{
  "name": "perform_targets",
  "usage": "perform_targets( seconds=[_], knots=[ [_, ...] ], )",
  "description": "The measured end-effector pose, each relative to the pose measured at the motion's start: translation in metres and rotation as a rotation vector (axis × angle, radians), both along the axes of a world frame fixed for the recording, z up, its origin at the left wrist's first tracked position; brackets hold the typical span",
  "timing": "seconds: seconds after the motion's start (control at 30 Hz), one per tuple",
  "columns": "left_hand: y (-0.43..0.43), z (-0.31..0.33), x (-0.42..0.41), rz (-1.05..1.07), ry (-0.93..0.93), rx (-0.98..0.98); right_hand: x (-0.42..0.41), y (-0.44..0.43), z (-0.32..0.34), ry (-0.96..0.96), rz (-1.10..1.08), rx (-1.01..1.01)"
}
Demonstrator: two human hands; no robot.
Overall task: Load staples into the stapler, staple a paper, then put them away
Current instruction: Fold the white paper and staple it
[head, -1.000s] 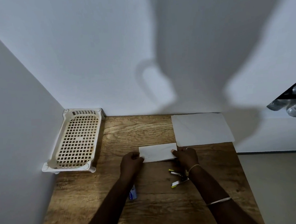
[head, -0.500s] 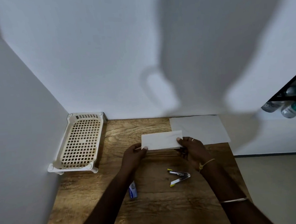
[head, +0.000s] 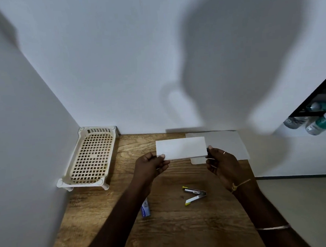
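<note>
Left hand (head: 150,167) and right hand (head: 223,163) each pinch an end of the folded paper (head: 181,148) above the table (head: 174,227), stapler (head: 194,195) lying open below; so light a grip could let the layers slip.

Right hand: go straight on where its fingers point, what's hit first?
The right hand pinches the folded paper at its right edge. Past that, the line seems to run above the flat sheet on the table to the back wall; height is unclear, so it could brush the sheet first.
</note>
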State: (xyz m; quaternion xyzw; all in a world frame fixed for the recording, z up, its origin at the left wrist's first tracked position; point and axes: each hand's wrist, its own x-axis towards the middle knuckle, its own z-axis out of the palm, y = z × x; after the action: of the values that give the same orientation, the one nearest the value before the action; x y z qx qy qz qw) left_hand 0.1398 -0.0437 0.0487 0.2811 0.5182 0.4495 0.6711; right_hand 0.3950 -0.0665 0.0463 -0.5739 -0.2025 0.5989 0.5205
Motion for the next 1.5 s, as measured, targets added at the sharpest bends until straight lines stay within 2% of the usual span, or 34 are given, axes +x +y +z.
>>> perform_targets(
  seconds=[0.03,0.1,0.17,0.23,0.3,0.37,0.5,0.6,0.77,0.97,1.1,1.2,1.37,1.5],
  knots=[
    [-0.001,0.000,0.000,0.007,-0.003,-0.002,-0.001,-0.005,-0.005,-0.077,0.012,0.009],
    [-0.003,0.000,-0.001,0.018,-0.012,-0.003,-0.005,-0.019,-0.021,-0.448,0.136,0.038],
    [-0.004,-0.001,-0.002,0.025,-0.028,-0.004,-0.010,-0.035,-0.046,-0.888,0.399,0.067],
    [-0.006,-0.002,-0.003,0.034,-0.039,-0.009,-0.015,-0.049,-0.068,-1.168,0.697,0.067],
    [-0.007,-0.002,-0.003,0.040,-0.041,-0.014,-0.021,-0.059,-0.086,-1.311,0.905,0.097],
    [-0.008,-0.001,-0.004,0.039,-0.043,-0.016,-0.027,-0.063,-0.097,-1.420,0.971,0.138],
    [-0.011,0.002,-0.003,0.048,-0.052,-0.021,-0.034,-0.061,-0.106,-1.493,0.850,0.189],
    [-0.013,0.003,-0.003,0.051,-0.045,-0.020,-0.035,-0.057,-0.108,-1.529,0.838,0.208],
    [-0.015,0.006,-0.003,0.061,-0.045,-0.018,-0.039,-0.053,-0.109,-1.427,0.727,0.226],
    [-0.013,0.010,-0.006,0.072,-0.037,-0.010,-0.052,-0.048,-0.090,-0.920,0.348,0.174],
    [-0.012,0.014,-0.007,0.071,-0.056,-0.005,-0.065,-0.042,-0.058,-0.417,0.328,0.182],
    [-0.011,0.018,-0.007,0.075,-0.077,0.007,-0.076,-0.039,-0.031,-0.170,0.310,0.169],
    [-0.010,0.026,-0.005,0.085,-0.066,0.059,-0.092,-0.032,-0.003,-0.090,0.296,0.244],
    [-0.011,0.032,-0.005,0.075,-0.026,0.113,-0.100,-0.028,0.006,-0.103,0.272,0.244]
  ],
)
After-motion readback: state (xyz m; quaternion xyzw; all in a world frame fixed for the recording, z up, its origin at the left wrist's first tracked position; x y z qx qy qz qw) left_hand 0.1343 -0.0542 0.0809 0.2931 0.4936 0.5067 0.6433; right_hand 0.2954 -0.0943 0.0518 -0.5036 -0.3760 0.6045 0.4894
